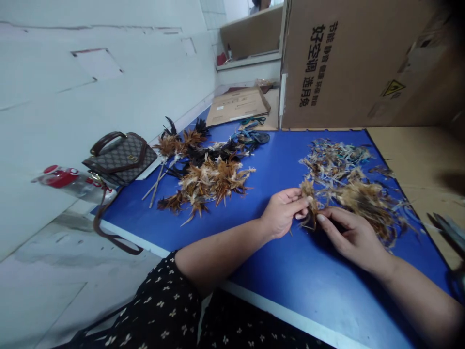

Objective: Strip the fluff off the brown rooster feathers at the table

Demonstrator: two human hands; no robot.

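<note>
Between my two hands is a small bunch of brown feathers (310,213), held above the blue tabletop (290,271). My left hand (285,211) is closed round the upper part of the bunch, thumb against fingers. From the other side my right hand (350,235) pinches the edge of the same bunch between thumb and forefinger. Just beyond the right hand lies a heap of loose brown feathers (363,201), with a scatter of grey and bluish feather scraps (334,157) behind it. Left of my hands sits a pile of tied brown feather bunches (214,179).
Black feathers (203,155) and thin sticks (157,184) lie farther left. A patterned handbag (125,160) and a red-capped bottle (78,183) stand by the wall. A large cardboard sheet (348,68) rises behind the table; dark scissors-like tools (448,230) lie at the right edge.
</note>
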